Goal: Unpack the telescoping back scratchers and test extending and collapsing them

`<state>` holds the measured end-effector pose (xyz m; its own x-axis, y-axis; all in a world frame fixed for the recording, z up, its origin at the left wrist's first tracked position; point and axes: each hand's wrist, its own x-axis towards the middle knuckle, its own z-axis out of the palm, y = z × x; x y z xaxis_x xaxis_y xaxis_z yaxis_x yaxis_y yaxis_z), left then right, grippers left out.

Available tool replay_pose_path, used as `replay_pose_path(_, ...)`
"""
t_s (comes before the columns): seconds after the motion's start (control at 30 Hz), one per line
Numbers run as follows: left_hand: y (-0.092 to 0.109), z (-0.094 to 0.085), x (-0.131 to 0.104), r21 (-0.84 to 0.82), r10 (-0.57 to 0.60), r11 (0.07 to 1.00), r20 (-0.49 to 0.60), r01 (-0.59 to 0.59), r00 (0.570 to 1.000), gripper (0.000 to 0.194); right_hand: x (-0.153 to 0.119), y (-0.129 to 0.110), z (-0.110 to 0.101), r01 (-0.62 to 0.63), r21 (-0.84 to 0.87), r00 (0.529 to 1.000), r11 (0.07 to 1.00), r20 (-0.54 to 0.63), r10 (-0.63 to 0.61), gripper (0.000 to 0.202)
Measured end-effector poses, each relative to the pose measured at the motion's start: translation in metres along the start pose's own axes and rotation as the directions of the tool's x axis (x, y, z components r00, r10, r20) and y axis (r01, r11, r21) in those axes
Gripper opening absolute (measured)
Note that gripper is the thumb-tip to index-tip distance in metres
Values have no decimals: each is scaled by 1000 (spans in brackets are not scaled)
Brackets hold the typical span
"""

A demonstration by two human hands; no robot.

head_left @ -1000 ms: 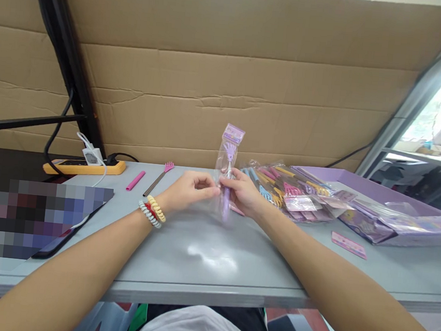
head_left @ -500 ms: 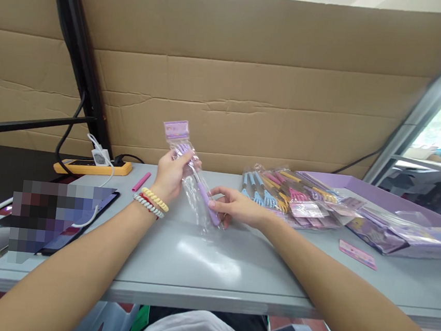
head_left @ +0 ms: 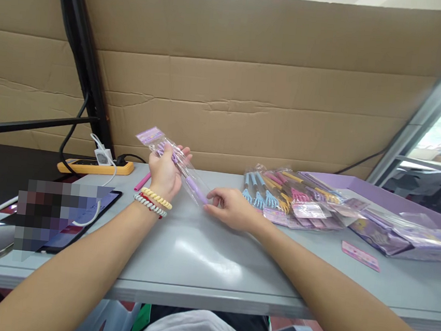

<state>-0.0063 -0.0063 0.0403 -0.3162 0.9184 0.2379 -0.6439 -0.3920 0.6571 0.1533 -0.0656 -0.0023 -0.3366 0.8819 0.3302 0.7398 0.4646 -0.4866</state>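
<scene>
A clear plastic bag with a purple header and a purple claw-ended stick inside, the purple packaged stick [head_left: 194, 185], slants down to the right above the grey table. My left hand [head_left: 166, 173] supports its upper part, thumb over the claw end, other fingers behind the bag. My right hand [head_left: 230, 207] pinches the bag's lower end between thumb and fingertips. On the table behind my left wrist lies a pink stick [head_left: 142, 181], partly hidden.
Packaged blue, yellow and pink claw sticks [head_left: 298, 201] are piled at right, beside a purple box [head_left: 400, 201] with more packets. A pink card [head_left: 360, 256] lies before them. At left are a yellow power strip [head_left: 87, 167], a cable and a tablet [head_left: 82, 227].
The packaged stick has tilted further over, its header end moving left and down. The loose bag film now lies closer around the stick. My right hand has shifted to the bag's lower end.
</scene>
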Motion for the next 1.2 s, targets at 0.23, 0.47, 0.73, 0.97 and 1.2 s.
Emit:
replay_pose_path(0.23,5,0,3,-43,-2,999,7,2,1000,5,0,0,-6,-21,52,989,998,149,13,17)
replay_pose_path(0.47,13,-3,4,-25,-119,992,143,123,983,18,2,4,-7,-118,449,970,886,245,5,23)
replay_pose_path(0.73,-5,6,-27,-51,-147,985,268,167,952,17,1,4,-3,-214,647,949,732,316,-2,33)
replay_pose_path(0.97,-6,-1,-5,13,-120,993,82,119,989,8,3,12,-22,-276,646,905,712,424,-34,25)
replay_pose_path(1.2,15,-22,34,51,-50,997,-134,57,990,7,-4,26,-49,-379,399,769,835,638,44,12)
